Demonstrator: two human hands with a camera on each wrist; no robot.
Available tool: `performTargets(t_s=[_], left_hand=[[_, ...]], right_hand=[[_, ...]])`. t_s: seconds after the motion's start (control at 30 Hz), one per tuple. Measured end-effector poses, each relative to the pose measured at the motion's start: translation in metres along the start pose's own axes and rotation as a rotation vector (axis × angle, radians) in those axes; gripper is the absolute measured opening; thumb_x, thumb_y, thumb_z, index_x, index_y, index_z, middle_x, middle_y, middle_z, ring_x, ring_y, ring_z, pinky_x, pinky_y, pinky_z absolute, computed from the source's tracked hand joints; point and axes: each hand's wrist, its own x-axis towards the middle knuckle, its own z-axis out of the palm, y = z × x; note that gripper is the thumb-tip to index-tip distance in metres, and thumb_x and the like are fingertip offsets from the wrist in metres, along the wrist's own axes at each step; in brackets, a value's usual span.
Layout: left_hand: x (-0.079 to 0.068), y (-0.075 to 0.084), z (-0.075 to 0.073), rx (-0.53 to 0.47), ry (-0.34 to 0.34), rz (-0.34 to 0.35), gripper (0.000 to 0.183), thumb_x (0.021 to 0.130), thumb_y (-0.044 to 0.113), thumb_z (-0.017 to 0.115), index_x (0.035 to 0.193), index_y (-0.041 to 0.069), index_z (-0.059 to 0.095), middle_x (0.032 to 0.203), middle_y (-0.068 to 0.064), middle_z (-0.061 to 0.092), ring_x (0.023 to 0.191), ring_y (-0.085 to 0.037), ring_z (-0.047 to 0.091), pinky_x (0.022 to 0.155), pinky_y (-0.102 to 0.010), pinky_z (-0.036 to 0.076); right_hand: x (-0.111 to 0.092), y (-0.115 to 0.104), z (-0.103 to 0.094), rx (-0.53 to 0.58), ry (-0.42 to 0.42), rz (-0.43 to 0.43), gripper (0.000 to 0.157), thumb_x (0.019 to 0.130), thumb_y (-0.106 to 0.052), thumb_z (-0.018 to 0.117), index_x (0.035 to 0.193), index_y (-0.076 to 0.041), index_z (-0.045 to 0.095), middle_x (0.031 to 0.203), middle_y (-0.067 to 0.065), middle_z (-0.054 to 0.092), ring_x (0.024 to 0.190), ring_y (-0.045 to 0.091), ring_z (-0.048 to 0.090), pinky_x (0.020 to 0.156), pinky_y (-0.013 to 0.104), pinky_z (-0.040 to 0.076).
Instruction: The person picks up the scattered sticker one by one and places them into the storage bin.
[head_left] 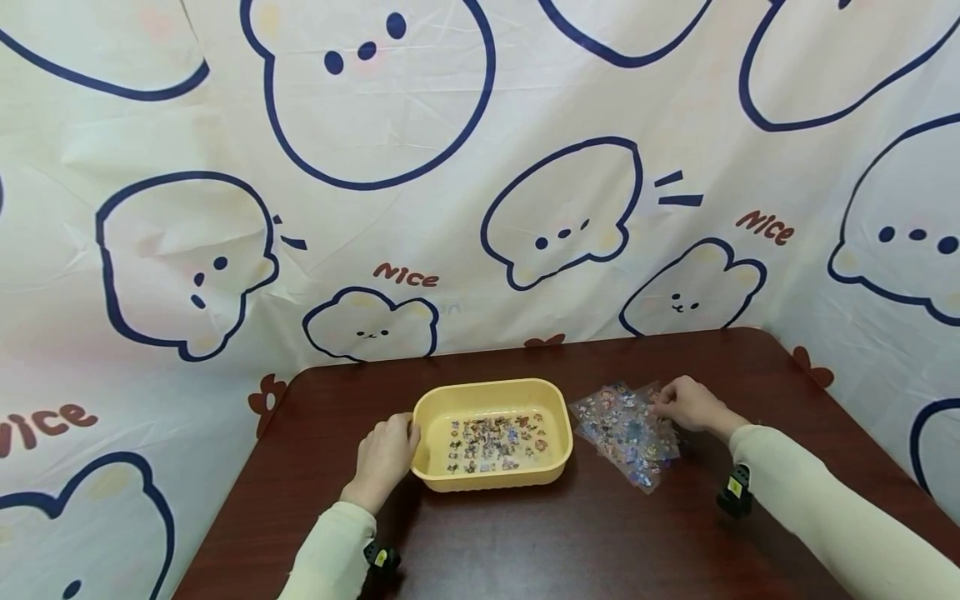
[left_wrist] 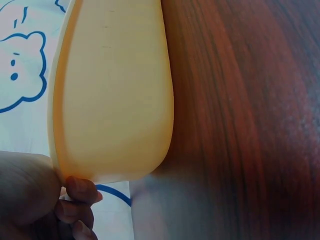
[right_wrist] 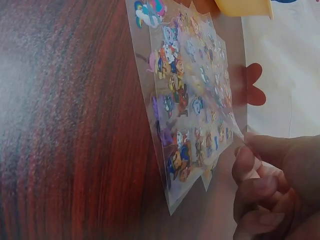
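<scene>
Clear plastic sheets with multicoloured cartoon figures (head_left: 624,433), fanned: just left of the right hand (head_left: 693,406), the nearer, which pinches an edge between thumb and finger. Yellow rectangular plastic basin (head_left: 491,482), small multicoloured figures inside: between the hands, long axis hand to hand, left end gripped by the left hand (head_left: 385,460).

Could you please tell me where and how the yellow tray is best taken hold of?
I would pinch the yellow tray by its raised rim at the right short end, coming down from above. Its wall stands up all round, the left grip holds the opposite end, and the sticker sheets lie close by on the right, so a low approach might disturb them.
</scene>
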Motion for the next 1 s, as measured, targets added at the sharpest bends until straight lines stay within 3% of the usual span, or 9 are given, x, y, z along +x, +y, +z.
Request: performTargets(t_s=[0.37, 0.67, 1.0], left_hand=[[0.000, -0.001, 0.001, 0.003, 0.001, 0.006, 0.026, 0.100, 0.019, 0.059, 0.114, 0.001, 0.071, 0.087, -0.015, 0.073, 0.059, -0.019, 0.058, 0.053, -0.038, 0.045], [0.000, -0.001, 0.000, -0.001, 0.012, 0.012, 0.029, 0.100, 0.020, 0.059, 0.118, 0.000, 0.070, 0.094, -0.017, 0.075, 0.063, -0.021, 0.063, 0.056, -0.042, 0.049], [0.000, -0.001, 0.001, 0.005, 0.013, 0.009, 0.023, 0.099, 0.019, 0.059, 0.108, 0.003, 0.072, 0.079, -0.012, 0.070, 0.059, -0.019, 0.056, 0.052, -0.040, 0.044]], right_hand=[[-0.006, 0.003, -0.002, 0.073, 0.039, -0.061, 0.028, 0.097, -0.012, 0.062, 0.072, -0.005, 0.070, 0.064, -0.001, 0.065, 0.054, 0.011, 0.046, 0.051, 0.028, 0.039], [-0.009, 0.003, -0.005, 0.104, 0.062, -0.065, 0.029, 0.098, -0.014, 0.062, 0.072, -0.005, 0.068, 0.060, 0.003, 0.055, 0.049, 0.008, 0.038, 0.049, 0.027, 0.036], [-0.013, 0.001, -0.009, 0.136, 0.078, -0.076, 0.029, 0.099, -0.014, 0.061, 0.074, -0.004, 0.070, 0.064, 0.001, 0.059, 0.049, 0.006, 0.035, 0.047, 0.026, 0.034]])
